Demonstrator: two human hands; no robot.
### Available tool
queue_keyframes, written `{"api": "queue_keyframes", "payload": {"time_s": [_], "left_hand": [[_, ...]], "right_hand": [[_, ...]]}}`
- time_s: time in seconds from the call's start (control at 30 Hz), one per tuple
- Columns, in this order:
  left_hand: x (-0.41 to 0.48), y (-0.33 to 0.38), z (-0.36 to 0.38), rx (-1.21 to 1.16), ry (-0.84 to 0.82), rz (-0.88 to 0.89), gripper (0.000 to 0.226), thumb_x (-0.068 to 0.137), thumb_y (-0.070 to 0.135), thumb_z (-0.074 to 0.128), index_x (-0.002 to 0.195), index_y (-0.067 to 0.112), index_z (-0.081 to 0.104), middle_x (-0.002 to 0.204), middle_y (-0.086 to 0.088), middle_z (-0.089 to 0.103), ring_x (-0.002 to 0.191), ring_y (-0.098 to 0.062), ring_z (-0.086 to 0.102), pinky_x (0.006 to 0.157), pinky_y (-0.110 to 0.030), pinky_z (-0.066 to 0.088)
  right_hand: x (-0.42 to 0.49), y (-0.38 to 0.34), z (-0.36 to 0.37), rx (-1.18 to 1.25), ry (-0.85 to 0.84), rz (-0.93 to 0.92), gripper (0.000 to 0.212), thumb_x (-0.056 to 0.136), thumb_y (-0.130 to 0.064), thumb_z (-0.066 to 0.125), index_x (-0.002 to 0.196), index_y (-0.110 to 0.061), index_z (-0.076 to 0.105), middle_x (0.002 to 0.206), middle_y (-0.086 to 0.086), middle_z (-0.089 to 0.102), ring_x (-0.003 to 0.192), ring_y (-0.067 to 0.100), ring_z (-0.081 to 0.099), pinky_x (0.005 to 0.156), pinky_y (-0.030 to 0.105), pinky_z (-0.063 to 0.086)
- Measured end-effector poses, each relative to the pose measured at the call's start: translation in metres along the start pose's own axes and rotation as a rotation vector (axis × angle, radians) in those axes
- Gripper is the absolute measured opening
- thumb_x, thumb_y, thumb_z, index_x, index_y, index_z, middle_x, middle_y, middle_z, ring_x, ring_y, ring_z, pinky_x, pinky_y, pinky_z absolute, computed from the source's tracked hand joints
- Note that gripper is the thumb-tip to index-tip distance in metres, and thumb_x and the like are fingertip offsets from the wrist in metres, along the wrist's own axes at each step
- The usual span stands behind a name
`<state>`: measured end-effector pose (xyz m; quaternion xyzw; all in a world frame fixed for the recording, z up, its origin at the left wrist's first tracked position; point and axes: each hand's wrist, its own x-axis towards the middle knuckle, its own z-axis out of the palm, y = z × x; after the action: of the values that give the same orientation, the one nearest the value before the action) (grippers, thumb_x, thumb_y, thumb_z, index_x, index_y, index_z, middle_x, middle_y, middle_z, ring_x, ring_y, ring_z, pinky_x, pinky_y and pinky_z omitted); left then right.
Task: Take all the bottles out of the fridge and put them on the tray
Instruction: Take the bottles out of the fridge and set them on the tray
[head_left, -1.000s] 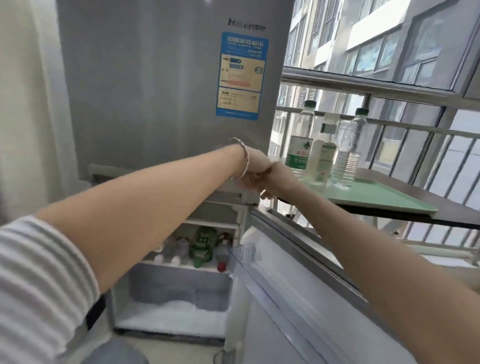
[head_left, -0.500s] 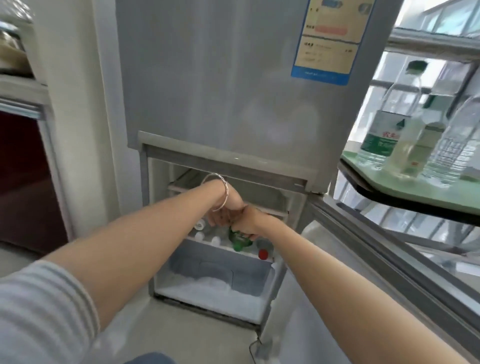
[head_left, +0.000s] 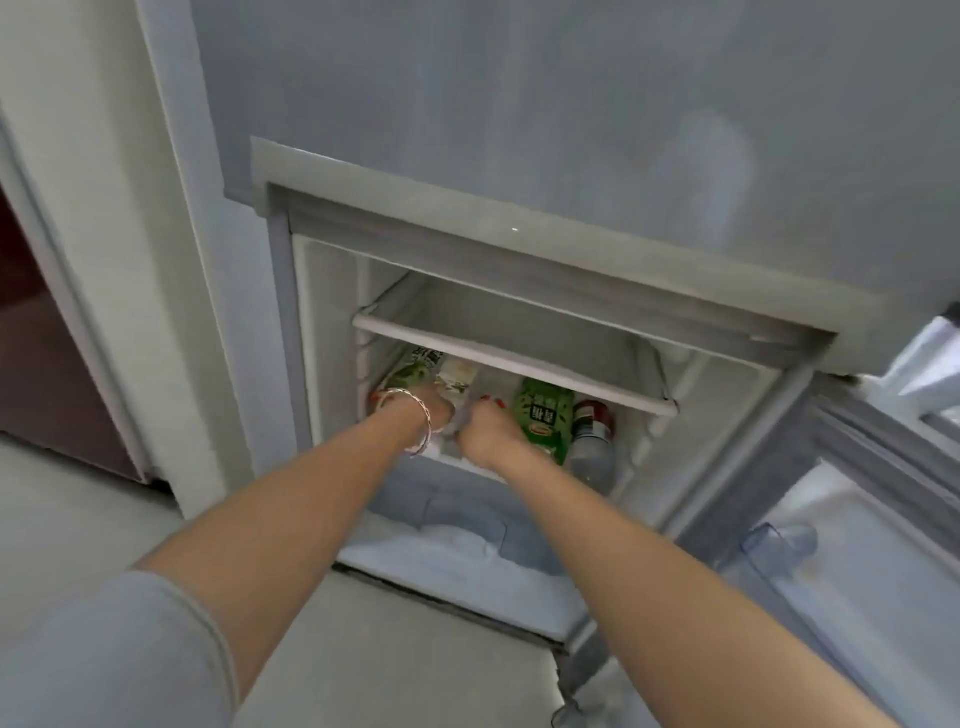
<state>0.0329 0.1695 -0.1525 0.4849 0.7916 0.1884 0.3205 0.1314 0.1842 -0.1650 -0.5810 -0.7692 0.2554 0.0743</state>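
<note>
Nearest you, both bare forearms reach down and forward into the open lower compartment of the fridge (head_left: 519, 156), its door (head_left: 883, 571) swung out on your right. Your left hand (head_left: 434, 410), a bracelet (head_left: 415, 418) at the wrist, is curled among the bottles at the left of the shelf, and your right hand (head_left: 488, 428) is closed just beside it; something clear shows between them, but you cannot tell from here whether either hand actually grips a bottle. Just right of your right hand lies a green-labelled bottle (head_left: 543, 421), and touching its far side a clear bottle with a red cap (head_left: 592, 441); behind your left hand lie a pale green-labelled bottle (head_left: 415, 371) and a white-labelled one (head_left: 457, 374). The tray is out of sight. The bottles lie packed side by side, so pulling one out could probably roll its neighbours off the shelf edge toward the frosted bin (head_left: 457, 540) below. Cold plastic may be slick, so a loose grip could slip. The upper shelf (head_left: 498, 358) hangs low over your knuckles, so lifting too steeply may catch on it.
</note>
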Motion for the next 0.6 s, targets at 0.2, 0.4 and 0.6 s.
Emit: {"api": "queue_keyframes", "payload": {"time_s": [0.2, 0.4, 0.6], "left_hand": [[0.03, -0.011, 0.017, -0.408, -0.023, -0.066, 0.047, 0.079, 0.037, 0.065, 0.116, 0.008, 0.059, 0.109, -0.008, 0.067, 0.101, -0.026, 0.062, 0.096, -0.036, 0.051], [0.025, -0.015, 0.022, -0.494, -0.043, -0.168, 0.059, 0.086, 0.043, 0.065, 0.127, 0.003, 0.05, 0.063, -0.006, 0.051, 0.054, -0.014, 0.045, 0.051, -0.024, 0.041], [-0.003, 0.0, -0.004, -0.294, -0.007, -0.072, 0.06, 0.091, 0.05, 0.051, 0.123, -0.001, 0.058, 0.115, -0.02, 0.065, 0.109, -0.033, 0.063, 0.092, -0.038, 0.049]], "right_hand": [[0.007, 0.006, 0.017, 0.078, 0.015, 0.023, 0.03, 0.087, -0.018, 0.058, 0.115, -0.011, 0.063, 0.114, 0.012, 0.066, 0.1, 0.028, 0.063, 0.074, 0.026, 0.044], [-0.007, 0.015, 0.01, 0.126, -0.018, 0.044, 0.035, 0.092, -0.017, 0.053, 0.127, -0.013, 0.056, 0.121, 0.01, 0.061, 0.1, 0.026, 0.057, 0.082, 0.029, 0.046], [-0.035, 0.015, -0.009, 0.132, 0.007, 0.044, 0.042, 0.093, -0.01, 0.051, 0.135, -0.012, 0.053, 0.135, 0.011, 0.057, 0.121, 0.03, 0.055, 0.094, 0.03, 0.045]]}}
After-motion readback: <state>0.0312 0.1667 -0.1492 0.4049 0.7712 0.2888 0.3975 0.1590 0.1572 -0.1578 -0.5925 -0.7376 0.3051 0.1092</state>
